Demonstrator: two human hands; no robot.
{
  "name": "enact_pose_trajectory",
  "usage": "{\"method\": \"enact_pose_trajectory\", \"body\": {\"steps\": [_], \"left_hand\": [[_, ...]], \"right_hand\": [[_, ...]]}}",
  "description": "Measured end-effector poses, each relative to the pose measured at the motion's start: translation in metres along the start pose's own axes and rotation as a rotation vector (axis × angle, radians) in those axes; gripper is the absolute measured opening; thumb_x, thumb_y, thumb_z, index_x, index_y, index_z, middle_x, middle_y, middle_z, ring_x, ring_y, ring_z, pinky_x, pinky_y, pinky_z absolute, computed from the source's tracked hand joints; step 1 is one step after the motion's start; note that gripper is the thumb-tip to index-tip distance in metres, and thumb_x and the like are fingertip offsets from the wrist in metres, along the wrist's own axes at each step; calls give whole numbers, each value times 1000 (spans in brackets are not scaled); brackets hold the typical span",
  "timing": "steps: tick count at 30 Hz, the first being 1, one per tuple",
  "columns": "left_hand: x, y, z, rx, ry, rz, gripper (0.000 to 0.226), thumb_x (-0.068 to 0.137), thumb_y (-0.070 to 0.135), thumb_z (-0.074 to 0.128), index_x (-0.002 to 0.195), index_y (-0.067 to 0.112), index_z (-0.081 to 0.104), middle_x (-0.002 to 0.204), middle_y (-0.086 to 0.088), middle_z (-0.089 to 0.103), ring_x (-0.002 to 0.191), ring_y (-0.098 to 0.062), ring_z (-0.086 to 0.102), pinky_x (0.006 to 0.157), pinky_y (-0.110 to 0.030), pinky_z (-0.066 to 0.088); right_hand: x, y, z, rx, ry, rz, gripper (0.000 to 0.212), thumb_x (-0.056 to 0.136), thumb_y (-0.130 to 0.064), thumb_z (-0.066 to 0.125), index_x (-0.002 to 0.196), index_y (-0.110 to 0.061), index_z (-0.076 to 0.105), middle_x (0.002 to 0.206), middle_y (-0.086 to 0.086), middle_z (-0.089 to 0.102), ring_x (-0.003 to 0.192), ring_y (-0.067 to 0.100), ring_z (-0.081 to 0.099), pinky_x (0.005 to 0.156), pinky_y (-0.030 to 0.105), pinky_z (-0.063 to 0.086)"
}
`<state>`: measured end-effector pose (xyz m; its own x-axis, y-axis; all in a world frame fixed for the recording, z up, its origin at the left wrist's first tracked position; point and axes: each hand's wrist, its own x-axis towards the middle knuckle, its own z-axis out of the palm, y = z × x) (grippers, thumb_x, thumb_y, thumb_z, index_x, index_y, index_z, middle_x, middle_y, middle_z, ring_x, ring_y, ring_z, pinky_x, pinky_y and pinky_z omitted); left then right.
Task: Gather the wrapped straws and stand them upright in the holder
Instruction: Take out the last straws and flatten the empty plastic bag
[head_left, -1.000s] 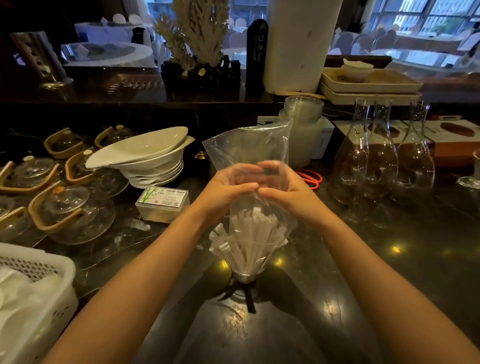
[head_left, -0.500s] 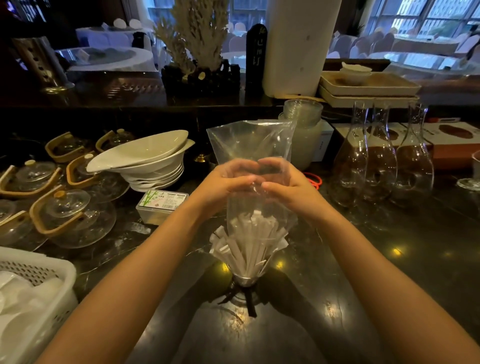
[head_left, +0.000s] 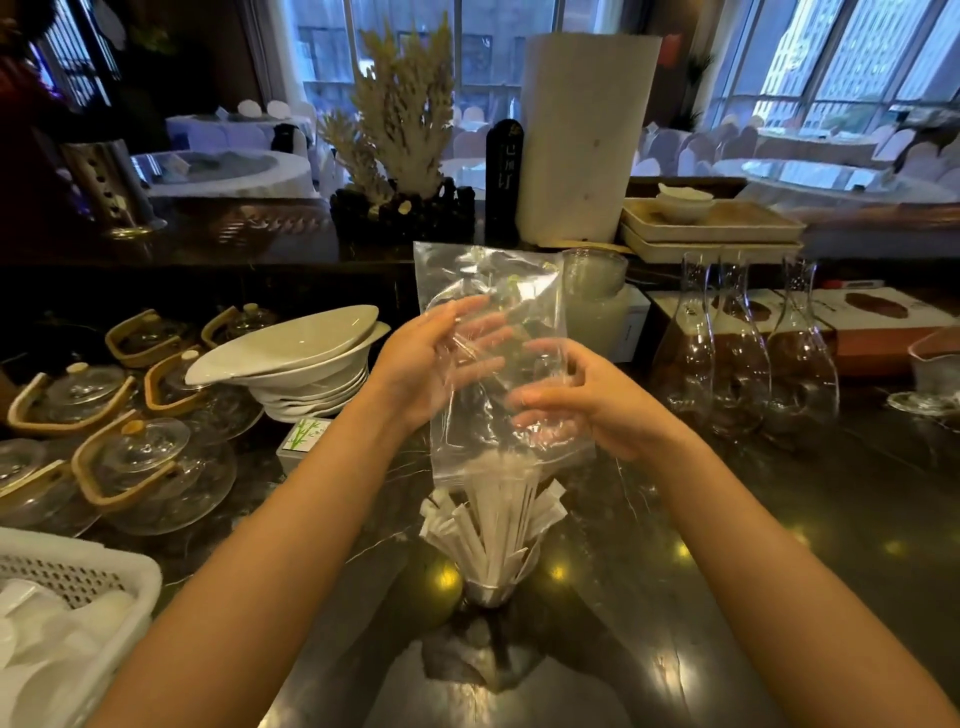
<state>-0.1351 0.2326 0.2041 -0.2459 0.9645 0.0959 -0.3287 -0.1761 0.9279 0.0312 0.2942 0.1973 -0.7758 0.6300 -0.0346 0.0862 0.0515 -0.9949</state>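
Several white paper-wrapped straws (head_left: 491, 525) stand fanned out in a small shiny holder (head_left: 487, 592) on the dark counter, in front of me at the centre. Just above them hangs a clear plastic bag (head_left: 493, 301), its lower edge over the straw tips. My left hand (head_left: 415, 374) grips the bag's left side, fingers spread behind the film. My right hand (head_left: 587, 405) pinches the bag's right side with curled fingers. The bag looks empty above the straw tips.
Stacked white bowls (head_left: 291, 358) and glass teapots with wooden handles (head_left: 150, 467) crowd the left. A white basket (head_left: 83, 587) is at the near left. A small box (head_left: 304, 436) sits by my left forearm. Glass carafes (head_left: 743, 364) and a jar (head_left: 597, 301) stand at the right.
Both hands have risen and loosened, lifting the bag off the straws. The straws that were inside the bag now stand bare in the holder.
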Motion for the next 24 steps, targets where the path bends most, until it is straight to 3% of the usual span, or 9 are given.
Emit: {"method": "enact_pose_trajectory", "body": {"steps": [4,9,12,15,18,21,24], "left_hand": [[-6,-2,-5,-240,-14,-42,30,97,23,27,107,15,55,106,-8,64,93,-16,67,76,-32,57],[-17,-8,-8,-431,3,-5,32,97,24,25,106,19,55,103,-8,67,89,-18,70,77,-33,57],[-24,-12,-12,-485,-11,-18,29,93,20,31,106,17,57,95,-8,74,90,-21,70,78,-36,57],[-30,-6,-21,-382,-38,-45,35,77,28,46,107,13,57,91,-7,75,91,-20,70,79,-37,56],[-31,-1,-28,-68,45,-62,20,84,24,48,97,14,60,92,-4,71,80,-13,71,71,-28,59],[-31,-1,-28,170,141,-25,16,90,19,46,84,16,61,89,-3,65,73,-9,67,61,-21,56],[-36,-2,-28,170,189,6,20,91,18,45,80,16,62,79,0,68,67,-7,67,55,-16,55]], "right_hand": [[-10,7,2,33,6,55,52,75,-3,66,120,-19,45,88,10,71,74,18,70,65,32,60],[-25,14,4,121,54,61,21,81,-3,58,100,-13,57,82,7,67,66,16,68,62,34,59],[-32,16,5,85,149,39,14,78,1,62,83,-12,62,70,4,67,59,13,68,59,32,58],[-42,16,0,-66,232,25,15,75,2,65,73,-13,62,55,-3,67,52,8,65,46,19,51],[-52,16,-5,-199,278,25,15,75,-1,67,68,-14,62,46,-6,65,44,1,60,42,12,44],[-61,15,-9,-219,322,5,15,77,-7,67,66,-15,62,51,-5,64,45,2,57,43,13,44],[-69,12,-11,-173,396,-36,15,81,-9,62,67,-14,59,63,1,61,52,7,57,49,16,48]]}}
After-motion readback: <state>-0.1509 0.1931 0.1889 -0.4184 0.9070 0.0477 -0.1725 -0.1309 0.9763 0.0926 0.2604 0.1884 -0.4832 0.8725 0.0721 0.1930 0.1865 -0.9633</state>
